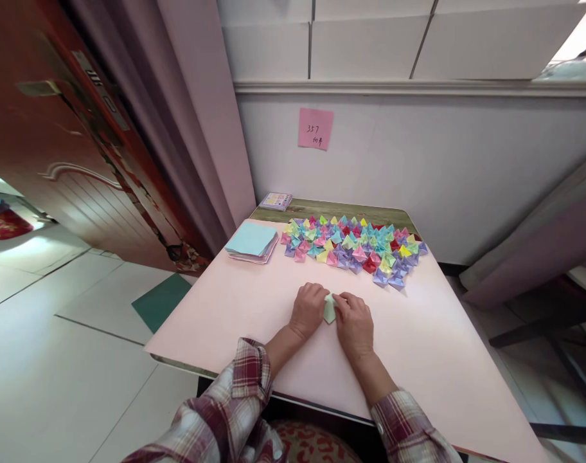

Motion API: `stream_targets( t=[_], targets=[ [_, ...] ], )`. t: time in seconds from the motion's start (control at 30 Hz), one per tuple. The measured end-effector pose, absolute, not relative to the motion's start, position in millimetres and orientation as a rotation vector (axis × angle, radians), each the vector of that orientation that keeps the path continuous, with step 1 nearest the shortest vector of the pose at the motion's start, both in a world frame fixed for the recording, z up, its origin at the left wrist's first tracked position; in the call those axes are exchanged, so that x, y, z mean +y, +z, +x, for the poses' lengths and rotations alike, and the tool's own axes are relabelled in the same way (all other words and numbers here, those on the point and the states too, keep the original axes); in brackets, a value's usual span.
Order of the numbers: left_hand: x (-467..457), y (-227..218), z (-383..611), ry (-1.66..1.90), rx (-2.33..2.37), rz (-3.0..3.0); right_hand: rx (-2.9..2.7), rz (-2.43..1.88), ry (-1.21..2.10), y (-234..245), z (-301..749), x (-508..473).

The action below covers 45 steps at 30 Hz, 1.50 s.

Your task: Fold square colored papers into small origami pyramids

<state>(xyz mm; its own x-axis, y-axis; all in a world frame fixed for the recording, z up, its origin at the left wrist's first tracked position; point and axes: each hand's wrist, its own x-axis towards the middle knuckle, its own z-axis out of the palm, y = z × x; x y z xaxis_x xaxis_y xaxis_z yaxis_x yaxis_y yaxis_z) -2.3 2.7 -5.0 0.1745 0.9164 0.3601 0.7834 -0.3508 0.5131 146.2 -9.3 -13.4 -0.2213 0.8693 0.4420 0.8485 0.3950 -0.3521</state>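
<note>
A small piece of pale green origami paper (pixel 329 311), folded to a point at its near end, lies on the pink-covered table (pixel 274 321) between my hands. My left hand (pixel 309 310) grips its left side with curled fingers. On the other side, my right hand (pixel 355 323) pinches the upper right edge between thumb and fingers. The paper's far part is partly covered by my fingertips. Beyond my hands many folded paper pieces (pixel 355 247) in purple, blue, pink, red, yellow and green sit in close rows.
At the back left is a stack of square paper (pixel 252 240), light blue on top. Behind it lies a printed pack (pixel 276 201). A pink note (pixel 315 128) is stuck to the wall. A dark green sheet (pixel 162 301) lies on the floor beside the table.
</note>
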Motion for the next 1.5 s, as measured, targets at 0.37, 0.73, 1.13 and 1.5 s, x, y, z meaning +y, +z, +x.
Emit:
stream_targets(
  t=[0.37,0.73,1.13,1.5],
  targets=[
    [-17.0,-6.7,-12.5,0.471,1.487,2.905,-2.462,-1.394,0.075,-15.4,142.0,0.6],
    [-24.7,-1.8,-32.3,0.685,1.459,2.584,-2.245,-1.227,0.445,-20.6,167.0,11.3],
    [-4.0,-3.9,-39.9,0.723,1.435,2.339,-2.059,-1.139,0.859,-9.8,184.1,13.9],
    [0.7,0.8,-38.1,0.72,1.493,2.217,-1.899,-1.16,0.92,-15.4,182.8,19.1]
  ],
)
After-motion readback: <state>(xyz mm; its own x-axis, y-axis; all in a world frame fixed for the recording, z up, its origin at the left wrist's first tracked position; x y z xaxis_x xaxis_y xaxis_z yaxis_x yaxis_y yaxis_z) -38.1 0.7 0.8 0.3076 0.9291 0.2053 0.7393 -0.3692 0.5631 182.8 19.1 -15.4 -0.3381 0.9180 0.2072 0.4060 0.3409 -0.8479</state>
